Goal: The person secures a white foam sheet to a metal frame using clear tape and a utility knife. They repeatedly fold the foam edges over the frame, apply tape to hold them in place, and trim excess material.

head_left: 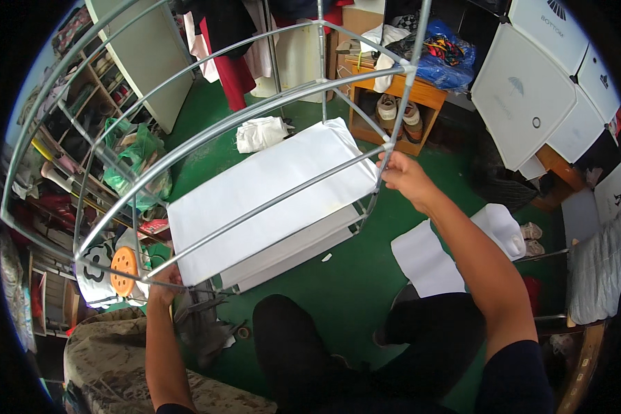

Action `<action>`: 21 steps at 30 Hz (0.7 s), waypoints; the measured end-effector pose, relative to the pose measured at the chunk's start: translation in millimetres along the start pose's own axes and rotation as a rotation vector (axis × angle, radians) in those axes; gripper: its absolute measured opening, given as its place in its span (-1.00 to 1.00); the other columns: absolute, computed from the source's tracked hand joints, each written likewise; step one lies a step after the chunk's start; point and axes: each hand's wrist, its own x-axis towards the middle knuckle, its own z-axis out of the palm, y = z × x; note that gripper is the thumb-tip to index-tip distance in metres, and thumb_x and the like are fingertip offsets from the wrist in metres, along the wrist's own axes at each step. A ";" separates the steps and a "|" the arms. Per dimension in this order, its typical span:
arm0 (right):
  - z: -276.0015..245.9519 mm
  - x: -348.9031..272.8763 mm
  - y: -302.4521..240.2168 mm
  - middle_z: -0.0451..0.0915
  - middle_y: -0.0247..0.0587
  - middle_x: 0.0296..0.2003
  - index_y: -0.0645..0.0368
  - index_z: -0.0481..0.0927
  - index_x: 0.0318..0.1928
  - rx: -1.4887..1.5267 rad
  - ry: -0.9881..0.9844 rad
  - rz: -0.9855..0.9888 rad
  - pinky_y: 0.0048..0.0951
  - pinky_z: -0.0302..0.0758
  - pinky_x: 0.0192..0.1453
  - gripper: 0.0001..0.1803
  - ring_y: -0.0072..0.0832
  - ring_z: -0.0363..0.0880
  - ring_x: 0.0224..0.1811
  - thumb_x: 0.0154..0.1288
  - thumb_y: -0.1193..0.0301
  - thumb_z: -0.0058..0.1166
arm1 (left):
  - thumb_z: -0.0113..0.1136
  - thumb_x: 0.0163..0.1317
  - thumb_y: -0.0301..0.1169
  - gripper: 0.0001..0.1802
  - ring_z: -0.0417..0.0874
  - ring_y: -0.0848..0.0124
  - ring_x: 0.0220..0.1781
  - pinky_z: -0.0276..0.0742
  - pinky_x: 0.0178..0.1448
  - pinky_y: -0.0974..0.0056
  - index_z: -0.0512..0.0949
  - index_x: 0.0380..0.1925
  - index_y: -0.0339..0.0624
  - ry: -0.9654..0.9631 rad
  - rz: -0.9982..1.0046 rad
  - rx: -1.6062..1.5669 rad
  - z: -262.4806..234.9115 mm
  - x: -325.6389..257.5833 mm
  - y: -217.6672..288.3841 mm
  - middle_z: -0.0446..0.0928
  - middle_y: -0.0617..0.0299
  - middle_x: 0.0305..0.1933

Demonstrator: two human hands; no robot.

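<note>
A rack of grey metal tubes (419, 34) with white corner joints spans the view in front of me, tilted. White fabric (262, 172) stretches across it as a shelf, and a second, lower fabric shelf (300, 245) shows beneath. My right hand (406, 181) is closed on the tubing at the right corner, just below a joint, beside the fabric's edge. At the near left corner my left hand (164, 284) is closed round the tube end, its fingers partly hidden by the frame and fabric.
White sheets (428, 259) lie on the green floor at right. Folded white cloth (262, 134) sits behind the rack. Left are a green plastic bag (136, 165), an orange stool top (123, 271) and crowded shelves. A wooden cabinet (431, 98) holding shoes and white panelled storage (521, 93) stand right.
</note>
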 end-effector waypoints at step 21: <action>126.5 -152.2 6.9 0.48 -0.06 0.15 0.32 0.40 0.21 0.397 0.020 0.160 -0.33 0.48 0.30 -0.51 -0.32 0.51 0.24 0.29 0.56 0.20 | -0.09 0.56 -0.06 -0.26 0.04 0.12 0.64 0.00 0.66 0.05 0.00 0.51 -0.32 0.059 0.455 -0.607 128.7 124.4 5.3 0.05 -0.05 0.60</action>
